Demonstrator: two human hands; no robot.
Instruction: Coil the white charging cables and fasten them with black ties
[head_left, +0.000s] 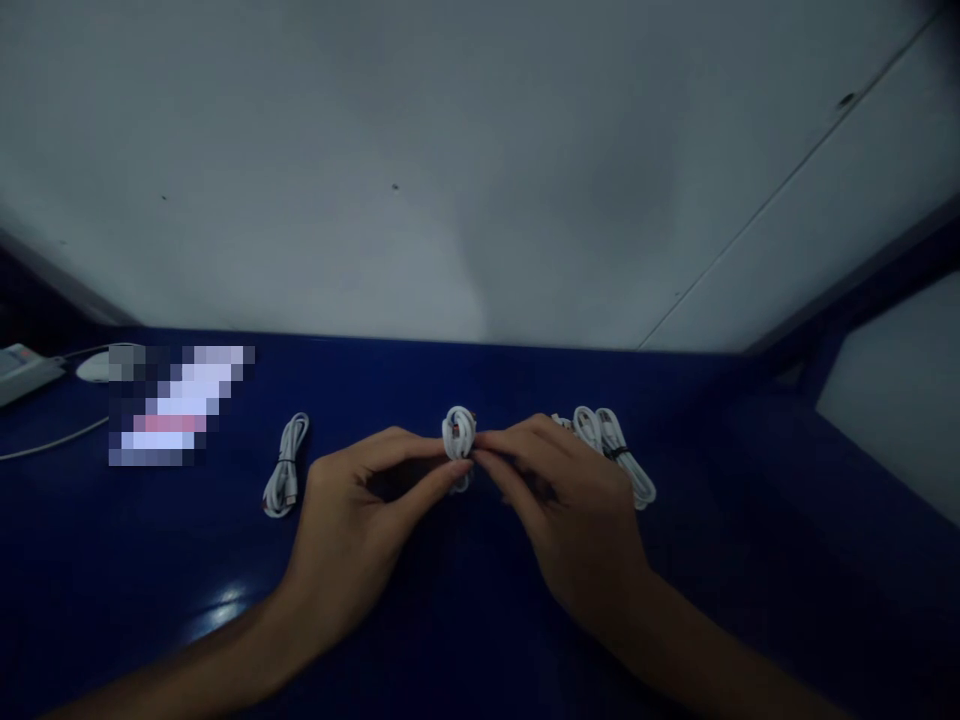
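Two hands meet at coiled white cable point(458, 435), mid-scene over blue table point(480, 610). Coil sits between fingertips, about equally near both: left hand point(352, 500) pinches it from left, thumb on near side; right hand point(577, 495) pinches at its right edge. Long axis seems to run near-far, foreshortened. Tied cable bundle point(285, 468) lies left, leaning near-far; white cable bundles point(628, 465) lie right, partly hidden behind right hand.

cable point(450, 436): smooth plastic | tabletop point(465, 620): smooth, glossy | wall point(300, 150): matt
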